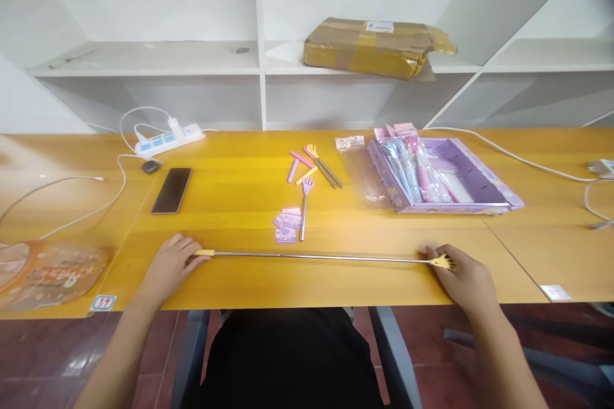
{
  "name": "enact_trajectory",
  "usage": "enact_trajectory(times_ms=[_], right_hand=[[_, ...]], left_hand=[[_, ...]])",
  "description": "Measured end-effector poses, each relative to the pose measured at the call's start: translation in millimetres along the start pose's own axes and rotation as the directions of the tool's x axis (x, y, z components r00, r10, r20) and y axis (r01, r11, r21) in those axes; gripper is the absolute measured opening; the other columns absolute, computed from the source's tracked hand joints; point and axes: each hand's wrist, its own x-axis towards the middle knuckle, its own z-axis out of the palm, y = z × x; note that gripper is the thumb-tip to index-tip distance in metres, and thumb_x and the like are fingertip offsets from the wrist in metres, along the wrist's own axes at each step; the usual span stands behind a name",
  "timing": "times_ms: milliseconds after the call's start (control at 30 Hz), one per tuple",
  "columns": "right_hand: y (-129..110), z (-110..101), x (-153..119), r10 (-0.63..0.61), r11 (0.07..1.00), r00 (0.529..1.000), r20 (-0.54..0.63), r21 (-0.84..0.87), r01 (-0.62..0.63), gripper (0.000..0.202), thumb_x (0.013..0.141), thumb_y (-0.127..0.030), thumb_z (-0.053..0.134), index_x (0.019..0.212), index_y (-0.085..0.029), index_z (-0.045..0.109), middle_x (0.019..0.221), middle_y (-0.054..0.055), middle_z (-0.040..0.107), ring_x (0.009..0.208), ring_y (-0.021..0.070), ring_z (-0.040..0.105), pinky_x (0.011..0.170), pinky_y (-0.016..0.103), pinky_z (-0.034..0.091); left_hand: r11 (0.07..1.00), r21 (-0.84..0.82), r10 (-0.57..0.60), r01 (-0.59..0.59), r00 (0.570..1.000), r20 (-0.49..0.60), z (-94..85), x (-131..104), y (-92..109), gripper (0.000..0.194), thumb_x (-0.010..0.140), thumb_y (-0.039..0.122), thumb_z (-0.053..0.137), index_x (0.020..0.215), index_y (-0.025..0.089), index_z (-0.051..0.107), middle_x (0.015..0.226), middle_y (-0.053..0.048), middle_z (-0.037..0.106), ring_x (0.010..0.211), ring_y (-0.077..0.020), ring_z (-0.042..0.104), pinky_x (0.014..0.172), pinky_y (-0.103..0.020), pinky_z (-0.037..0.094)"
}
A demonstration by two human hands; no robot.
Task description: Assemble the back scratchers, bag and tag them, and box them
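Note:
A telescopic back scratcher point(316, 257) with a yellow handle and a yellow claw head stretches sideways, drawn out long, near the table's front edge. My left hand point(171, 268) is closed on its yellow handle end. At the other end, my right hand point(460, 275) grips it by the claw head. Just beyond the rod lies a purple-headed back scratcher point(304, 208), with several small purple cards point(288, 223) beside it. Farther back are a pink and a yellow claw piece point(314, 152) on metal rods, plus loose pink, purple and yellow handles point(301, 163).
A purple box point(480, 166) at the right holds bagged scratchers, with a clear plastic wrapper point(362, 172) beside it. To the left are a phone point(171, 190), a power strip point(170, 139) with cables and an orange plastic bag point(52, 273). A taped carton point(369, 48) rests on the shelf.

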Motion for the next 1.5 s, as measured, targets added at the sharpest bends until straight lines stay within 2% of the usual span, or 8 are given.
enact_trajectory(times_ms=[467, 633, 767, 933, 1133, 1233, 1333, 1500], right_hand=[[-9.6, -7.6, 12.3, 0.190, 0.970, 0.982, 0.018, -0.159, -0.185, 0.047, 0.091, -0.070, 0.049, 0.072, -0.028, 0.057, 0.064, 0.009, 0.062, 0.058, 0.0267, 0.054, 0.059, 0.036, 0.035], [-28.9, -7.0, 12.9, 0.103, 0.991, 0.995, 0.016, -0.086, -0.102, 0.044, 0.092, -0.066, 0.048, 0.070, -0.028, 0.047, 0.058, 0.005, 0.056, 0.059, 0.0249, 0.054, 0.062, 0.034, 0.037], [-76.8, -3.7, 24.1, -0.045, 0.999, 0.998, -0.036, -0.027, 0.044, 0.039, 0.096, -0.057, 0.049, 0.071, -0.027, 0.048, 0.062, 0.005, 0.061, 0.059, 0.0226, 0.056, 0.062, 0.032, 0.037], [-187.1, 10.9, 22.8, -0.200, 0.979, 0.975, -0.099, 0.028, 0.204, 0.027, 0.099, -0.040, 0.052, 0.078, -0.024, 0.059, 0.072, 0.007, 0.071, 0.067, 0.0227, 0.066, 0.066, 0.030, 0.040], [-282.3, 19.2, 16.3, -0.443, 0.896, 0.893, 0.079, 0.024, 0.442, 0.016, 0.100, -0.028, 0.055, 0.090, -0.021, 0.065, 0.083, 0.008, 0.074, 0.066, 0.0200, 0.063, 0.062, 0.029, 0.034], [-283.6, 10.8, 51.5, -0.539, 0.842, 0.830, 0.143, 0.130, 0.524, 0.009, 0.092, -0.024, 0.064, 0.100, -0.020, 0.065, 0.084, 0.005, 0.073, 0.071, 0.0197, 0.064, 0.064, 0.027, 0.035], [-273.8, 7.6, 97.2, -0.515, 0.844, 0.851, 0.102, 0.233, 0.483, 0.016, 0.091, -0.023, 0.065, 0.106, -0.020, 0.064, 0.078, 0.000, 0.068, 0.068, 0.0167, 0.061, 0.064, 0.025, 0.036], [-240.9, 23.1, 147.4, -0.352, 0.921, 0.919, -0.176, 0.110, 0.374, 0.018, 0.101, -0.026, 0.051, 0.111, -0.017, 0.063, 0.096, 0.008, 0.070, 0.083, 0.0201, 0.063, 0.073, 0.029, 0.040]], left_hand=[[0.992, -0.127, 0.003, -0.015, 0.995, -0.098, -11.1, -12.9, 43.1, 0.040, 0.107, 0.055, 0.053, 0.095, 0.023, 0.074, 0.084, -0.003, 0.072, 0.080, -0.0221, 0.064, 0.075, -0.033, 0.048], [0.983, -0.177, 0.040, -0.046, 0.998, -0.040, -9.1, -1.5, 58.4, 0.044, 0.107, 0.059, 0.053, 0.095, 0.024, 0.077, 0.073, 0.000, 0.068, 0.066, -0.0170, 0.063, 0.064, -0.028, 0.045], [0.977, -0.207, 0.052, -0.049, 0.999, 0.010, 1.0, 23.6, 91.3, 0.047, 0.108, 0.059, 0.049, 0.098, 0.025, 0.079, 0.077, -0.001, 0.073, 0.065, -0.0155, 0.066, 0.063, -0.026, 0.045], [0.957, -0.277, 0.069, -0.085, 0.995, -0.068, 11.8, 67.5, 140.9, 0.040, 0.110, 0.053, 0.050, 0.105, 0.026, 0.080, 0.095, -0.003, 0.081, 0.084, -0.0186, 0.074, 0.074, -0.028, 0.050], [0.956, -0.280, 0.084, -0.088, 0.996, -0.026, -0.8, 107.5, 155.0, 0.036, 0.110, 0.051, 0.050, 0.110, 0.028, 0.078, 0.103, -0.003, 0.082, 0.089, -0.0203, 0.075, 0.078, -0.030, 0.051], [0.995, -0.083, 0.057, -0.054, 0.998, 0.035, -10.3, 126.6, 145.5, 0.042, 0.111, 0.053, 0.045, 0.103, 0.023, 0.074, 0.097, -0.007, 0.080, 0.085, -0.0235, 0.074, 0.071, -0.031, 0.047], [0.991, 0.131, -0.037, 0.022, 0.993, 0.116, -8.0, 146.8, 141.9, 0.042, 0.112, 0.049, 0.041, 0.102, 0.019, 0.068, 0.087, -0.011, 0.076, 0.078, -0.0264, 0.072, 0.066, -0.031, 0.043], [0.981, -0.100, -0.154, 0.167, 0.981, 0.121, 12.3, 161.1, 134.2, 0.031, 0.113, 0.039, 0.034, 0.104, 0.022, 0.059, 0.086, -0.007, 0.072, 0.072, -0.0239, 0.068, 0.065, -0.031, 0.041]])
